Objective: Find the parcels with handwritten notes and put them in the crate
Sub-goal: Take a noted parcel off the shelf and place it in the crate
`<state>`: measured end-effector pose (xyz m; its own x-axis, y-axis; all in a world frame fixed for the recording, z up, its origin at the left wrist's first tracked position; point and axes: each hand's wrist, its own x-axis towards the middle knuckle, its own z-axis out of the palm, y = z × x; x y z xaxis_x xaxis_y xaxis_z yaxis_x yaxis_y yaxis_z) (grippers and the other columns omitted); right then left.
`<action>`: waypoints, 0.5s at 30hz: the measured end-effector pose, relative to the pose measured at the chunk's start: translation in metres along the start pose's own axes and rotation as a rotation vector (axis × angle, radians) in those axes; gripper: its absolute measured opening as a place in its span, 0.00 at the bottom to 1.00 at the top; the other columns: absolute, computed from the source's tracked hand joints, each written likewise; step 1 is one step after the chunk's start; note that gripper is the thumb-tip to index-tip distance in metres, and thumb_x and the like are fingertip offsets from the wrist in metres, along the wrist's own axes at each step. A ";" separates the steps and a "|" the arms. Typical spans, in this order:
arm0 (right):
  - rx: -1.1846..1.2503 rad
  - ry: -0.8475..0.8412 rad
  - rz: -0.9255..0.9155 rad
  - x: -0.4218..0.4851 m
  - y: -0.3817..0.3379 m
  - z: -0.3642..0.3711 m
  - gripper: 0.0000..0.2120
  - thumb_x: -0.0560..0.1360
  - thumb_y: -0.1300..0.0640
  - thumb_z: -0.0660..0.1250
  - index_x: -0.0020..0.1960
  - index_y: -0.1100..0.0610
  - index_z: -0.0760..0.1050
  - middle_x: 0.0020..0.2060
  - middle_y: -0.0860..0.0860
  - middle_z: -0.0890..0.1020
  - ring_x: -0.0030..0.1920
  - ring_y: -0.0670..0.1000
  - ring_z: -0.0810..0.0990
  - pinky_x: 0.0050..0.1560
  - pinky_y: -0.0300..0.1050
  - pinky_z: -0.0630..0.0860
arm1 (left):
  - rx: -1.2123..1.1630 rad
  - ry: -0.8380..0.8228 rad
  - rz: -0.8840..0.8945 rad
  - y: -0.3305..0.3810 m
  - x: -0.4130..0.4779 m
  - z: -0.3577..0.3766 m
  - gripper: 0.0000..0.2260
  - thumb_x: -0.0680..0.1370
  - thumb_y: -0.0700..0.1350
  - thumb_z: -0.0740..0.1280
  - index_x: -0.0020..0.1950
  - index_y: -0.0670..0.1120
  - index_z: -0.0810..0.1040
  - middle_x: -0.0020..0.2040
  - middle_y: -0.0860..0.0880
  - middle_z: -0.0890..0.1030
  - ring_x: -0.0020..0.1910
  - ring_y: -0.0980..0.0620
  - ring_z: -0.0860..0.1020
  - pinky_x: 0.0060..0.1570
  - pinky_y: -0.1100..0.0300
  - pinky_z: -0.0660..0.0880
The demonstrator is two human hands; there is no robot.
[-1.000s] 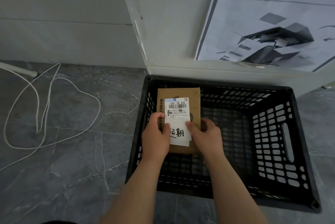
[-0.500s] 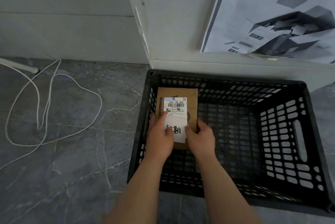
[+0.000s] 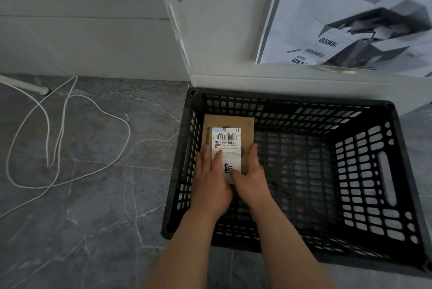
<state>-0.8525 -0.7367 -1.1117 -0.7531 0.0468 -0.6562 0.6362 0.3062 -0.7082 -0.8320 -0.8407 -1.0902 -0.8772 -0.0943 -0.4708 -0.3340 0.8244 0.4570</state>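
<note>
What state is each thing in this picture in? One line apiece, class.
Brown cardboard parcel: inside the crate by its left wall, handwritten note facing up.
Black plastic lattice crate: upright on the floor, open-topped.
Left hand: fingers straight, resting on the parcel.
Right hand: fingers straight along the parcel's right edge.
White cord: loose on the floor.

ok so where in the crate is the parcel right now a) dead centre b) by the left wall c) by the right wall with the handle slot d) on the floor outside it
b: the brown parcel is inside the black crate close to its left wall, with the left hand and right hand on it.
</note>
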 end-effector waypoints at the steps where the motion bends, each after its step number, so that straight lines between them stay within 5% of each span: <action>1: -0.007 -0.023 0.004 0.001 0.000 0.000 0.48 0.72 0.53 0.67 0.78 0.35 0.38 0.73 0.54 0.68 0.66 0.54 0.75 0.64 0.56 0.77 | 0.023 -0.028 -0.015 -0.001 0.001 0.000 0.34 0.81 0.43 0.61 0.82 0.51 0.45 0.81 0.47 0.34 0.80 0.45 0.34 0.77 0.47 0.43; 9: 0.015 -0.092 0.031 0.006 -0.003 -0.002 0.52 0.65 0.49 0.67 0.77 0.32 0.35 0.75 0.53 0.67 0.68 0.54 0.73 0.68 0.57 0.74 | -0.010 -0.149 -0.051 -0.005 0.014 -0.005 0.35 0.82 0.45 0.59 0.82 0.50 0.40 0.81 0.49 0.32 0.79 0.47 0.31 0.77 0.45 0.42; 15: 0.062 -0.110 0.056 0.001 -0.008 -0.007 0.51 0.70 0.52 0.68 0.78 0.34 0.35 0.75 0.51 0.67 0.68 0.52 0.73 0.66 0.51 0.74 | 0.013 -0.141 -0.071 -0.002 0.014 -0.002 0.36 0.81 0.47 0.60 0.82 0.51 0.39 0.81 0.50 0.32 0.79 0.47 0.31 0.77 0.43 0.42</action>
<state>-0.8594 -0.7325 -1.1043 -0.6949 -0.0437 -0.7178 0.6887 0.2468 -0.6818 -0.8443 -0.8448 -1.0962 -0.7939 -0.0742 -0.6035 -0.3881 0.8259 0.4090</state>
